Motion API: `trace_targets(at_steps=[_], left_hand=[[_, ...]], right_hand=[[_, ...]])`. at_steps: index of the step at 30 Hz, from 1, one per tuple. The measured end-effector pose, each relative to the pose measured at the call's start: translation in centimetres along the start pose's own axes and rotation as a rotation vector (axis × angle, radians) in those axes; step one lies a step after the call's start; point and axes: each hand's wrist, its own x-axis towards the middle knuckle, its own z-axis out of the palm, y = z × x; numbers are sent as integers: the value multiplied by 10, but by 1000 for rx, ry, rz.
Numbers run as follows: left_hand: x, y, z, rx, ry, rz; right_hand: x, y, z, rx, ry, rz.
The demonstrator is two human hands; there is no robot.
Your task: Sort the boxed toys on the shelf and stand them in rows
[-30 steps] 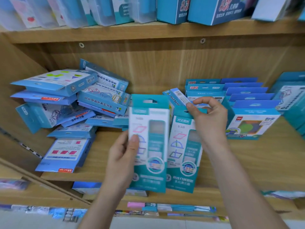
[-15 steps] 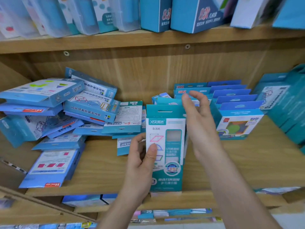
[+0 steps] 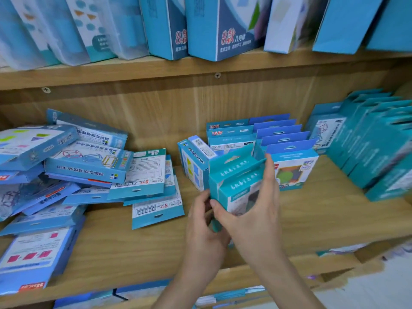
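Holding teal boxes (image 3: 236, 184) over the middle of the shelf (image 3: 323, 219).
Pinched low by the left grip (image 3: 205, 226), wrapped by the right grip (image 3: 256, 215), just before a standing row (image 3: 289, 161) toward the back edge.

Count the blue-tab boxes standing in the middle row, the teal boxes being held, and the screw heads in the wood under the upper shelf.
Blue-tab boxes, standing in the row: 5
Teal boxes, gripped by the left hand and right hand: 2
Screw heads: 2
Total: 9
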Motion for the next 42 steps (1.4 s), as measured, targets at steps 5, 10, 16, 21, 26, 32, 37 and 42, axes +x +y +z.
trace_targets(at_steps=[5,10,16,21,26,32,37,42], left_hand=[[6,0,0,233,-115,26],[3,-2,-5,478,-263,43],[7,-7,-5,586,-321,82],[5,-11,-2,559,-365,109],[5,-15,6,529,-341,123],[-3,-17,39,596,-271,129],[-13,-26,67,630,-152,70],[-24,-11,105,505,-42,54]], right_hand=[[2,17,0,-83,52,-2],[1,26,-4,-113,25,-3],[2,30,-7,-179,13,-21],[5,19,-27,-311,-28,-58],[17,10,-51,-379,-138,-128],[28,25,-57,-303,-133,-162],[32,40,-81,-276,-204,-222],[47,58,-146,-76,-288,-229]])
